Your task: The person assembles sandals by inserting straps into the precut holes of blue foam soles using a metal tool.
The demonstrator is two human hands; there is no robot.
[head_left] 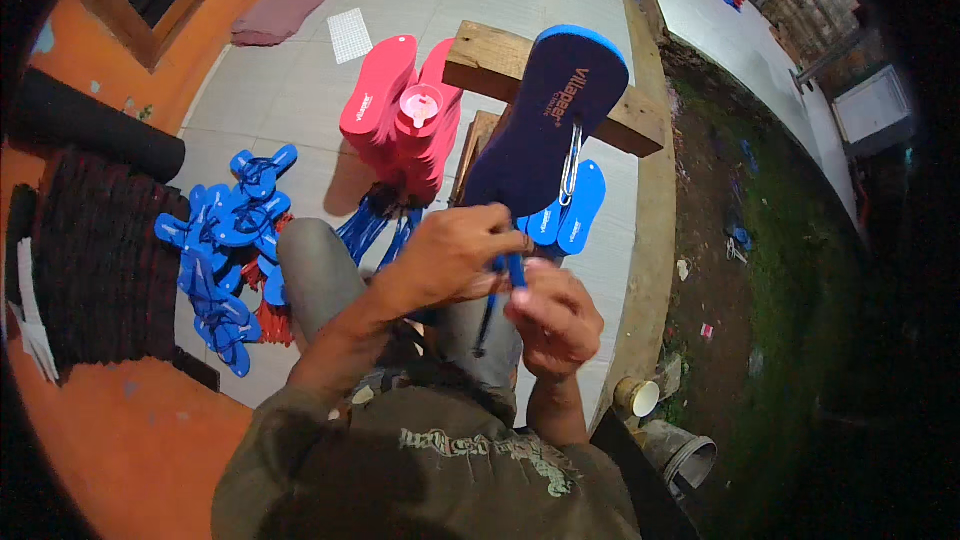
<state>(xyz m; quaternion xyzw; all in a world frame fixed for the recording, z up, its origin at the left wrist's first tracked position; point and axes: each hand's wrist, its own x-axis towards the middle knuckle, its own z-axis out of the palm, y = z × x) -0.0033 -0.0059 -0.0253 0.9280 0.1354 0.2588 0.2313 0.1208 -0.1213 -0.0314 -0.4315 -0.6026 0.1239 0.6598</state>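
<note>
Both hands meet over my lap, closed on a blue flip-flop strap. My left hand pinches it from one side, and my right hand grips it from the other, slightly blurred. A dark end of the strap hangs down between them. Just beyond the hands, a dark navy sandal sole with a blue edge leans on a wooden stand. A bent metal wire tool sticks out of a hole in the sole. Behind it lie blue soles.
Stacked pink soles carry a small pink cup. Loose blue straps lie below them. Finished blue flip-flops pile up at left, near a tall stack of dark sheets. At right are the tiled floor's edge and buckets.
</note>
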